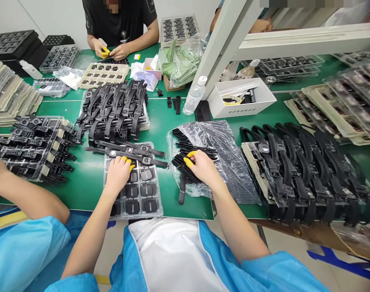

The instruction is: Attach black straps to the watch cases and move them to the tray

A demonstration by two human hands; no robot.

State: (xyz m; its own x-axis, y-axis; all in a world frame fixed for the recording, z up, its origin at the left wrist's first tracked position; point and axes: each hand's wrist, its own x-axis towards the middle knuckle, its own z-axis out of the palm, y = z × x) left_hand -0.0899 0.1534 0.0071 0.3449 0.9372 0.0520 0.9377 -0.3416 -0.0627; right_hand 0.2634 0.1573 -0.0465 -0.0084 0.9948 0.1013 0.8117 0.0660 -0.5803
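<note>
My left hand [119,173], with yellow covers on some fingertips, is curled over the upper left of a clear plastic tray [158,202]. What its fingers grip is hidden beneath them. Square black watch bodies [146,190] sit in the tray's cells. Strapped watches [146,159] lie across its far end, just beyond that hand. My right hand [204,165], also with yellow fingertip covers, pinches at a pile of black watch straps [185,172] in the mouth of a clear plastic bag [230,162].
Trays heaped with strapped watches stand ahead [114,107], at left [26,146] and at right [303,170]. A clear bottle [195,95] and a white box [241,97] stand beyond the bag. Across the table a person [120,28] handles small parts; another person's arm [29,186] rests at left.
</note>
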